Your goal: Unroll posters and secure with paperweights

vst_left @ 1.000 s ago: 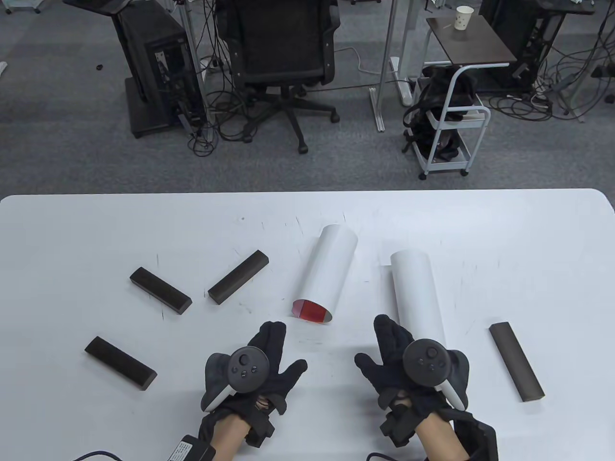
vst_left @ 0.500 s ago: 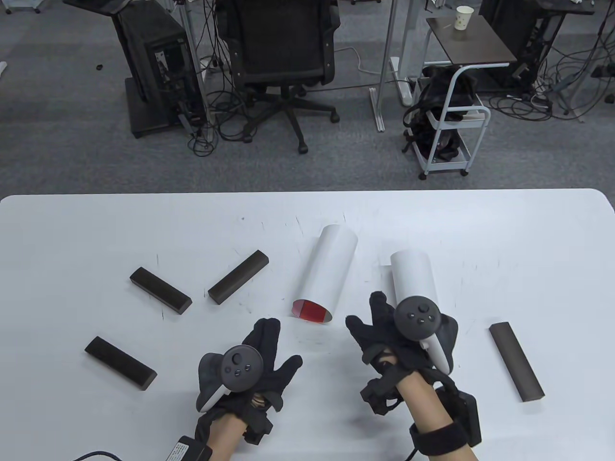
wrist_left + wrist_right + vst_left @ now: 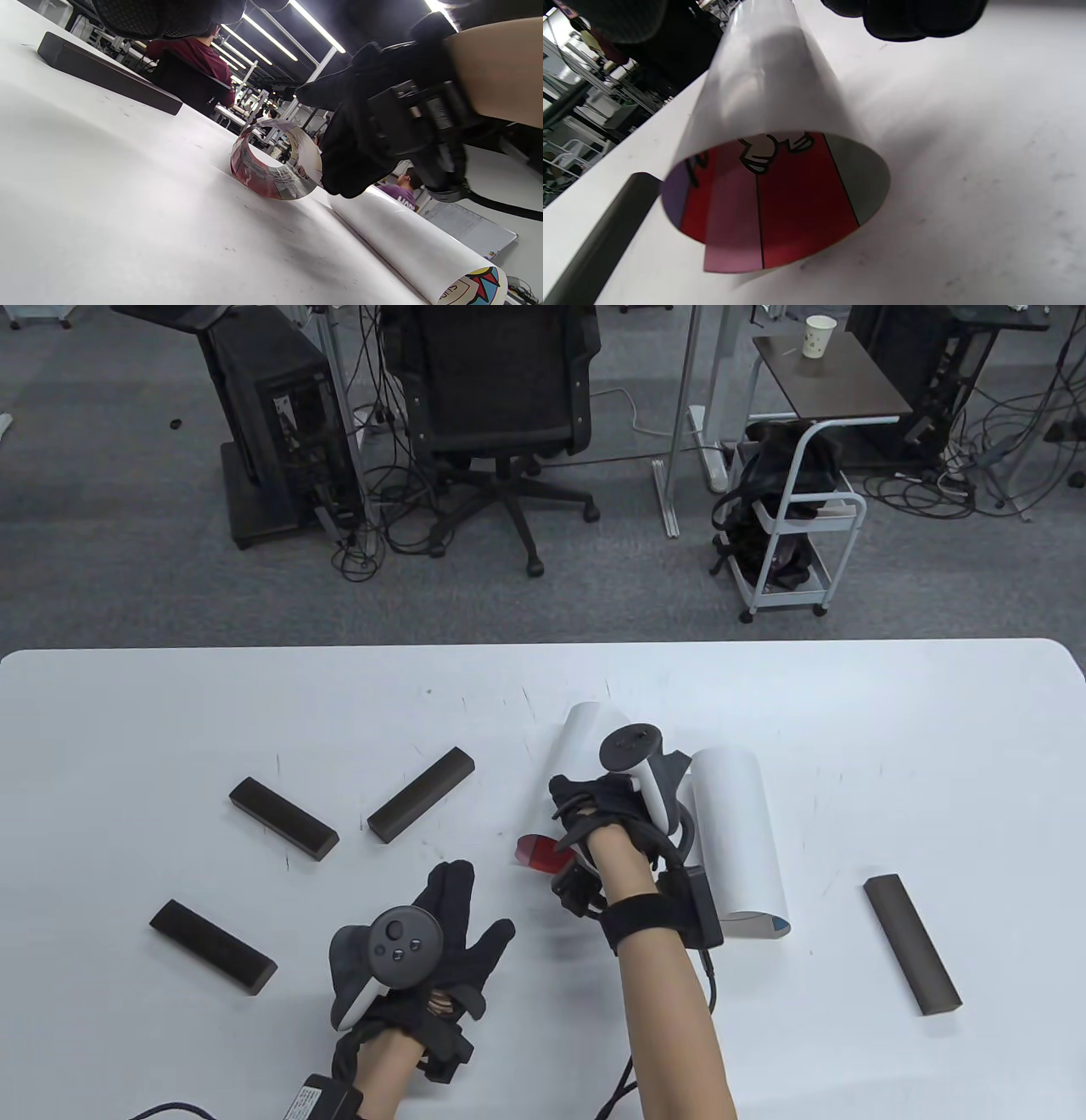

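Office or lab: swivel chair (image 3: 492, 398), computer tower (image 3: 293, 432), floor cables (image 3: 950, 487), carpet

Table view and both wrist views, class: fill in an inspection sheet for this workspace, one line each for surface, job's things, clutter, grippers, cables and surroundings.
Surface: white table, scuffed with small dark marks.
Job's things: red-printed rolled poster and second rolled poster, both rolled up; four dark paperweight bars, three at left, one at right, none on a poster.
Clutter: nothing seen.
Grippers: right hand on the red-printed rolled poster, grip hidden; left hand apart from everything, fingers spread.
Cables: glove leads at both wrists; tangled cords on the floor.
Surroundings: office chair, wheeled cart, paper cup on a side table.
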The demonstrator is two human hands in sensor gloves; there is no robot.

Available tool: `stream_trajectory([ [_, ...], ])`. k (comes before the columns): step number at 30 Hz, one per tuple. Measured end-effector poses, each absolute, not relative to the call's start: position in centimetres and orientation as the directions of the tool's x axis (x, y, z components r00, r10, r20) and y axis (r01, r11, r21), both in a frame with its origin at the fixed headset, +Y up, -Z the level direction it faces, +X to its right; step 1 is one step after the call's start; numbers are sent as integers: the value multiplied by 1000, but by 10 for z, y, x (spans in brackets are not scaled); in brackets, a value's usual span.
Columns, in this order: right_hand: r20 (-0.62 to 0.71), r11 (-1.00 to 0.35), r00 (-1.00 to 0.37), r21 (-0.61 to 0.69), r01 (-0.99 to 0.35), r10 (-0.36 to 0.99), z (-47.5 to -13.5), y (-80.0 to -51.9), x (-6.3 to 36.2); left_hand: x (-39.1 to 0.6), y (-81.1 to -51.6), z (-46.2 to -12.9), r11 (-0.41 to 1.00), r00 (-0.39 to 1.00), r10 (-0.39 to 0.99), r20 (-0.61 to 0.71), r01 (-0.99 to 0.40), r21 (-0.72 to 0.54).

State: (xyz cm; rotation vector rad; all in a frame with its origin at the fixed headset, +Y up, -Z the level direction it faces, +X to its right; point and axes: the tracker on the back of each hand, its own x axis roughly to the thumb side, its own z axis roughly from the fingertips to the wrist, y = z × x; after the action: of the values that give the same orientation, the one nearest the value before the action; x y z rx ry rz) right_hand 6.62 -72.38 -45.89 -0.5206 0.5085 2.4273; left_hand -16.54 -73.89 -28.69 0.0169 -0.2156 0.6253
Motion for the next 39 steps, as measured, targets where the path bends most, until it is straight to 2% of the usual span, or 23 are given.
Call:
stream_trajectory([
  [6, -487, -780, -772, 254, -572, 408, -473, -747, 47, -165, -738, -287, 815, 794, 574, 202, -577, -51],
  [8, -481, -781, -766, 231, -581, 427, -473, -751, 43, -166, -739, -287, 815, 793, 574, 203, -577, -50],
  [10, -452, -807, -757, 124, -578, 473, -473, -751, 43, -165, -739, -287, 814, 792, 575, 205, -578, -50],
  [15, -467, -726, -652, 30, -687, 598, -464, -750, 55, -164, -739, -287, 818, 794, 569, 214, -573, -51],
  [19, -409, -742, -691, 49, -669, 596, -453, -736, 69, -163, -740, -287, 820, 795, 566, 220, -570, -52],
  [25, -222, -857, -849, 92, -507, 479, -414, -686, 81, -160, -740, -287, 822, 792, 564, 232, -565, -69],
  [29, -115, -925, -932, 129, -357, 343, -380, -670, 80, -156, -739, -286, 794, 753, 605, 258, -594, -128],
  [33, -54, -950, -964, 165, -266, 261, -351, -677, 75, -150, -740, -285, 729, 683, 684, 254, -651, -212],
  [39, 19, -983, -998, 173, -58, 62, -321, -711, 54, -136, -752, -287, 660, 618, 747, 245, -645, -384],
])
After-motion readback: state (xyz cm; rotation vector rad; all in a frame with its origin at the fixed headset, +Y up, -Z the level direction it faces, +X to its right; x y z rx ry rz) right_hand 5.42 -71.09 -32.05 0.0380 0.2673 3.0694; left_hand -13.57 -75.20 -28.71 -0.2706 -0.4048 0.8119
